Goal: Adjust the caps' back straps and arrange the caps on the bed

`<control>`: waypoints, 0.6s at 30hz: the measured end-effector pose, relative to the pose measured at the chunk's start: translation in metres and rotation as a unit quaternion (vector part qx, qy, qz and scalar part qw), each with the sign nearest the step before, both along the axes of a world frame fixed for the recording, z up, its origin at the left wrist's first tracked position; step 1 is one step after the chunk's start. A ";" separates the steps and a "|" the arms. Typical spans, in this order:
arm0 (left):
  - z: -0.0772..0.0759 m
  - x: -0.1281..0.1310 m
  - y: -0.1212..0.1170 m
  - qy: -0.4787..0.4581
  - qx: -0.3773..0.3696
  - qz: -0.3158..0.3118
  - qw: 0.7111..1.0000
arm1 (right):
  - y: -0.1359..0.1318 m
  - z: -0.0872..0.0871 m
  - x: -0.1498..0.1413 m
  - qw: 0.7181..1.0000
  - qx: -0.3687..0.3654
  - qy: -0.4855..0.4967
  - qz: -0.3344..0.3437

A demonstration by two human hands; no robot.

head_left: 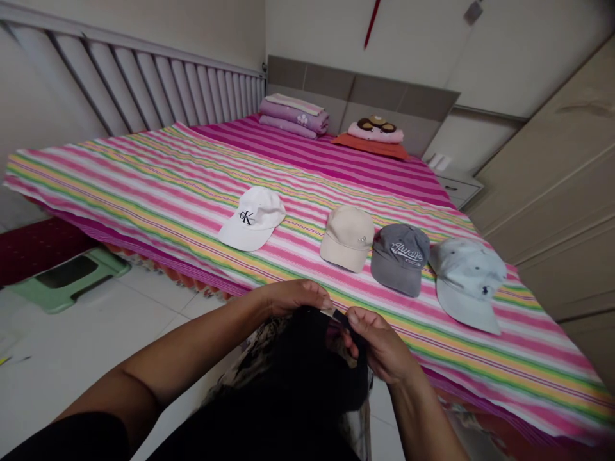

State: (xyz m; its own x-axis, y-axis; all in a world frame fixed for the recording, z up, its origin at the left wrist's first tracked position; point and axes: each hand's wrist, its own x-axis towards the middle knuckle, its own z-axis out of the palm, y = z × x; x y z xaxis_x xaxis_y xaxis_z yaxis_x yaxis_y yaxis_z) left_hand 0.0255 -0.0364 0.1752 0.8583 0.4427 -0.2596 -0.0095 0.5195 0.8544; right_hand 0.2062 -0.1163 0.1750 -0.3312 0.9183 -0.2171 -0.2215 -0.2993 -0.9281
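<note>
My left hand (298, 296) and my right hand (379, 339) meet low in the middle, in front of the bed's edge. Between them is a black cap (353, 378), hard to tell apart from the dark clothing below it. My left fingers pinch one end of its back strap (340, 316), where a small light-coloured piece shows. The right thumb and fingers are closed on the strap's other side. Beyond my hands, a white cap (254, 218), a beige cap (348, 237), a grey cap (400, 259) and a pale blue cap (468, 282) lie in a row on the bed.
The bed has a striped cover (158, 173) and a grey headboard (331, 80). Folded purple bedding (293, 116) and a pink bundle (377, 131) sit near the headboard. A green stool (79, 275) stands on the floor at left. A wooden wardrobe (552, 173) lines the right.
</note>
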 end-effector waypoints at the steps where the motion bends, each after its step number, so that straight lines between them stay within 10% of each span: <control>1: -0.001 0.000 0.001 -0.011 -0.018 0.012 1.000 | 0.001 -0.003 0.003 1.000 -0.006 0.012 0.005; 7: 0.000 -0.002 0.012 -0.058 -0.084 0.092 0.991 | 0.001 -0.015 0.022 0.995 -0.049 0.088 0.020; 16: 0.042 -0.020 0.033 -0.112 -0.020 -0.072 0.991 | 0.000 0.030 0.037 0.968 0.037 0.192 -0.154; 18: 0.041 -0.018 0.030 -0.136 -0.028 -0.023 0.990 | 0.006 0.035 0.039 0.971 0.058 0.153 -0.175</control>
